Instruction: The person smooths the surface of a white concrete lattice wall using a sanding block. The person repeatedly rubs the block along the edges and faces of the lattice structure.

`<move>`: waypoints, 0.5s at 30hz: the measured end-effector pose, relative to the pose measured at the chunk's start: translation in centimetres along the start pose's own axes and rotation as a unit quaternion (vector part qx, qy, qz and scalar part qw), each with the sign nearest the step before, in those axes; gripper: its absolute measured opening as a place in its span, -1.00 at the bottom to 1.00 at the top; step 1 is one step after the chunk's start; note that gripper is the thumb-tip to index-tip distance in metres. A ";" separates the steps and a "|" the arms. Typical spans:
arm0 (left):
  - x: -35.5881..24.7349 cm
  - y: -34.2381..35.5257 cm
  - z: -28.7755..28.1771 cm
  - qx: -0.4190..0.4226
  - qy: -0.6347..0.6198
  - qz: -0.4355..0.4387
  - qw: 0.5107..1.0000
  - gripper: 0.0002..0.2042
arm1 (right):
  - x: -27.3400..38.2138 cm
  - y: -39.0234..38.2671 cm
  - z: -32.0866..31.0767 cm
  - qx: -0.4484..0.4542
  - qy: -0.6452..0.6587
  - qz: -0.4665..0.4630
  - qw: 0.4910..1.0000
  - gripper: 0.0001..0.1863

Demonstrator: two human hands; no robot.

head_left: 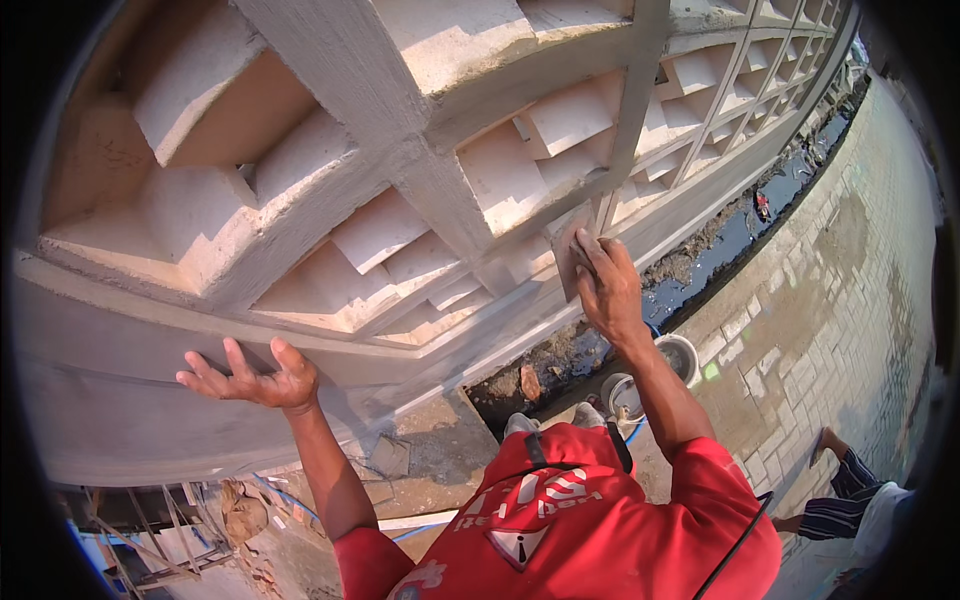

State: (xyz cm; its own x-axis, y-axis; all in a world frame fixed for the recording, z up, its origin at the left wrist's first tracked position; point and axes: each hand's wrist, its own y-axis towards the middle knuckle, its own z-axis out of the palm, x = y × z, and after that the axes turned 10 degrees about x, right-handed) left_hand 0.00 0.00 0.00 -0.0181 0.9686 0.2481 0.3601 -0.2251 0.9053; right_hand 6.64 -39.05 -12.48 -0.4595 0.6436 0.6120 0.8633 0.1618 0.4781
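My right hand (pixel 608 285) grips a small flat plastering float (pixel 570 250), its face against the grey joint of the block wall. Fingers wrap over the float's back, so its handle is mostly hidden. My left hand (pixel 255 375) has its fingers spread and holds nothing. It is beside the smooth grey band (pixel 150 355) low on the wall; whether it touches is hard to tell. Above both hands runs the wall of pale openwork blocks (pixel 380 235), divided by grey plastered ribs (pixel 385 160).
A drain ditch (pixel 715 250) with dark water runs along the wall's foot. Two buckets (pixel 680 360) stand near my feet. Brick paving (pixel 790 320) lies to the right, where another person (pixel 850 505) is partly visible. Sticks and rubble (pixel 160 535) lie at lower left.
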 end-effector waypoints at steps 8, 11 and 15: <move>0.0 0.0 0.2 0.009 -0.013 -0.011 1.000 -0.49 | -0.6 0.5 0.7 0.019 -0.054 -0.039 0.998 -0.47; 0.0 -0.3 -0.2 0.010 -0.004 -0.012 1.000 -0.50 | -0.4 -1.6 -2.1 0.094 -0.055 -0.011 0.994 -0.47; -0.5 -0.1 -0.2 0.010 0.002 -0.011 1.000 -0.53 | 2.5 0.7 -9.1 0.147 -0.079 0.010 0.986 -0.45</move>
State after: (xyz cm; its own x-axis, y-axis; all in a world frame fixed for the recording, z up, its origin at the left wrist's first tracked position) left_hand -0.24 -0.46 -0.09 -0.0309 0.9728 0.2296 0.3783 -0.2012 0.9035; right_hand 4.19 -44.19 -4.90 -0.4244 0.7529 0.5030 0.9053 0.3430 0.2505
